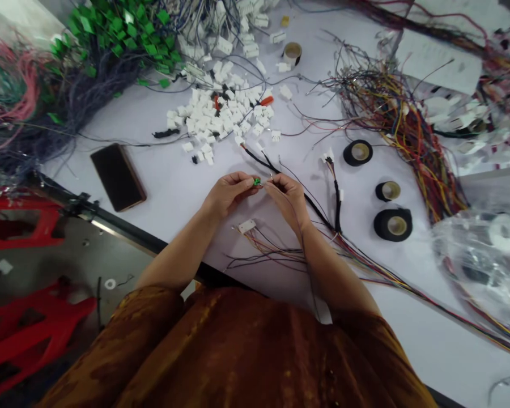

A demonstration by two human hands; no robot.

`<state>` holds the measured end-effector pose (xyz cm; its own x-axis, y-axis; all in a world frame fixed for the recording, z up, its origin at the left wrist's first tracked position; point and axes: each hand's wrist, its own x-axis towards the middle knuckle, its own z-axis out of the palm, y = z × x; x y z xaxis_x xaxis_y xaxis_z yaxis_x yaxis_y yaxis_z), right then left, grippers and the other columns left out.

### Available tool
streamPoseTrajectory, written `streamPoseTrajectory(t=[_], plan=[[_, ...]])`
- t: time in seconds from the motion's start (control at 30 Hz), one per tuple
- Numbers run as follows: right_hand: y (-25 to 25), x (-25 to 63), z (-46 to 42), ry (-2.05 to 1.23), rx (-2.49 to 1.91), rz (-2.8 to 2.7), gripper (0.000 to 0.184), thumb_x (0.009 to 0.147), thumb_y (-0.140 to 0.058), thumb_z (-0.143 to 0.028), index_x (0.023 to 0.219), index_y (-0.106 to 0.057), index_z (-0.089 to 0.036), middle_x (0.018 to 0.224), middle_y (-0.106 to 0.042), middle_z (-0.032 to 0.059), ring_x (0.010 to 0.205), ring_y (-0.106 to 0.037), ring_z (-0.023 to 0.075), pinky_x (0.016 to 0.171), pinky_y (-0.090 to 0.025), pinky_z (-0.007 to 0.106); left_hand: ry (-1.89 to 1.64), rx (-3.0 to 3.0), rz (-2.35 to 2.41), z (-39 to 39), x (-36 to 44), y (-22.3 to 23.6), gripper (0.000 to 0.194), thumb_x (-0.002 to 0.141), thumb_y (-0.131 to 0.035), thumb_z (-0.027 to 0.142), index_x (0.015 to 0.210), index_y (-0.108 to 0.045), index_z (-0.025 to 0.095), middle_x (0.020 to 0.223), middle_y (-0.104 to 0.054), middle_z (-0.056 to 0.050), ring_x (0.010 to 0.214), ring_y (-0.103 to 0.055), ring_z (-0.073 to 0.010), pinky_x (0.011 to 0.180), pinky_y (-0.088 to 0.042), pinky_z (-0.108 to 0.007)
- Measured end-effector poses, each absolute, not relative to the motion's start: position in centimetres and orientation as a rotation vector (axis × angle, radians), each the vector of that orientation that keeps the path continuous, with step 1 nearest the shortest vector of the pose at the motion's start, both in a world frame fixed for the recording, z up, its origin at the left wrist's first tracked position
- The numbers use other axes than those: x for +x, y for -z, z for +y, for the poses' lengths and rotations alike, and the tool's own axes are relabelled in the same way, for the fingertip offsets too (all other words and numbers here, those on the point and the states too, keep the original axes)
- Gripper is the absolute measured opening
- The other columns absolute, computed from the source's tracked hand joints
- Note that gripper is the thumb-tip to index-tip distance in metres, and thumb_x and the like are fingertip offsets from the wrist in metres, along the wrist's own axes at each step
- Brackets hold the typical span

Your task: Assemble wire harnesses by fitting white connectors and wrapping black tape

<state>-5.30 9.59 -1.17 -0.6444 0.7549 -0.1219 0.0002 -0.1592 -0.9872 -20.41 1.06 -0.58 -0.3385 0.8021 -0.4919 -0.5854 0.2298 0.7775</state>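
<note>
Currently, we judge fingertip alignment to be the step in hand.
Our left hand point(233, 190) pinches a small green plastic connector point(257, 182) over the white tabletop point(178, 181); our right hand point(288, 195) is closed on a thin dark wire point(303, 241) (whether both pieces touch, we cannot tell). The next move calls for steady, straight fingertips.

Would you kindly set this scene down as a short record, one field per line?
Left hand: pinches a small green connector
Right hand: holds a thin wire beside it
Wire inserted: too small to tell
Between forearms: white connector with several wires
Beyond hands: pile of white connectors
Left side: dark phone
Right side: three rolls of black tape
</note>
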Motion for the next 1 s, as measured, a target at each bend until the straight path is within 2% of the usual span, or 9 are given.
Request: streamPoseTrajectory(t=[0.4,0.6,0.77,1.0], plan=[[0.78,-5.4,9.48,-1.888,-0.953,-1.487,0.036,0.079,-0.07,-0.051,0.073,-0.054,-0.02,0.067,-0.041,-0.0043,0.061,-0.032,0.0083,0.054,-0.027,0.025,-1.385,0.343,1.4,1.14,-20.16,0.21,0.021,0.067,-0.085,0.025,0.074,-0.067,0.017,0.081,-0.074,-0.002,0.074,-0.07,-0.0114,0.077,-0.057,-0.025],[1.18,-5.27,9.27,-1.88,-0.931,-1.488,0.032,0.08,-0.071,-0.044,0.071,-0.054,-0.019,0.067,-0.042,-0.0043,0.061,-0.031,0.0078,0.056,-0.027,0.025,-1.392,0.359,1.401,1.04,-20.18,0.51,0.023,0.066,-0.086,0.028,0.074,-0.068,0.017,0.081,-0.074,-0.003,0.073,-0.069,-0.0116,0.075,-0.056,-0.026],[1.63,-5.17,8.84,-1.708,-0.894,-1.651,0.027,0.086,-0.064,-0.036,0.07,-0.052,-0.019,0.066,-0.043,-0.0042,0.062,-0.033,0.0085,0.059,-0.029,0.026,-1.388,0.529,1.479,0.71,-19.78,0.44,0.018,0.07,-0.082,0.029,0.077,-0.071,0.016,0.082,-0.075,-0.004,0.073,-0.067,-0.0118,0.077,-0.055,-0.027],[1.23,-4.46,9.5,-1.694,-0.799,-1.853,0.023,0.089,-0.062,-0.036,0.075,-0.054,-0.02,0.07,-0.047,-0.0026,0.066,-0.038,0.0106,0.063,-0.034,0.027,-1.389,0.655,1.491,0.34,-19.76,0.56,0.012,0.073,-0.079,0.026,0.078,-0.075,0.017,0.079,-0.074,-0.004,0.073,-0.066,-0.0129,0.076,-0.053,-0.028]])
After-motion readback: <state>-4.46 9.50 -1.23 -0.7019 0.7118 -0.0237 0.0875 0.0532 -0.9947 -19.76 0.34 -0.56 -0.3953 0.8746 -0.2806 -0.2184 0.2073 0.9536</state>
